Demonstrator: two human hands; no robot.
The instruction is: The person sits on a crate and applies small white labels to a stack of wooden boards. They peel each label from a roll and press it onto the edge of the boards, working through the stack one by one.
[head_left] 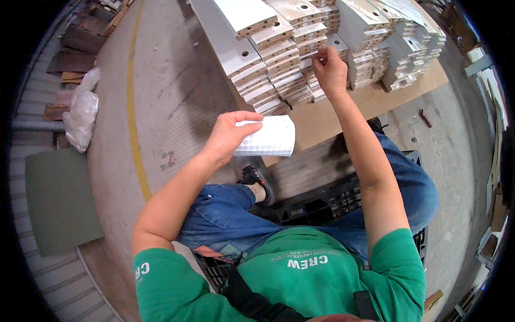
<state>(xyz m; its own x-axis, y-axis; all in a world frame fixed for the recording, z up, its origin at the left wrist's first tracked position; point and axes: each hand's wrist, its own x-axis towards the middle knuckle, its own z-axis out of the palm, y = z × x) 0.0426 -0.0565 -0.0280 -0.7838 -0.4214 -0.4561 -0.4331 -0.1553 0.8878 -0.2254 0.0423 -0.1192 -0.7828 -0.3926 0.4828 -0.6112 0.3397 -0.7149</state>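
Observation:
My left hand (228,135) grips a white sheet of round stickers (271,140) between thumb and fingers, holding it in front of the board stacks. Rows of pale dots show on the sheet, which curves a little. Further forward and to the right, my right hand (330,68) is pinched closed beside the edges of the stacked boards. Anything between those fingertips is too small to make out. The white-faced chipboard pieces (296,38) are piled in several columns, with round holes in their faces and small round marks along some cut edges.
Brown cardboard (413,94) lies under the stacks. Below me is a black plastic pallet (316,206). A yellow line (131,102) runs along the concrete floor at left, near a clear plastic bag (83,115) and a green panel (61,201). Scrap boards (491,102) line the right side.

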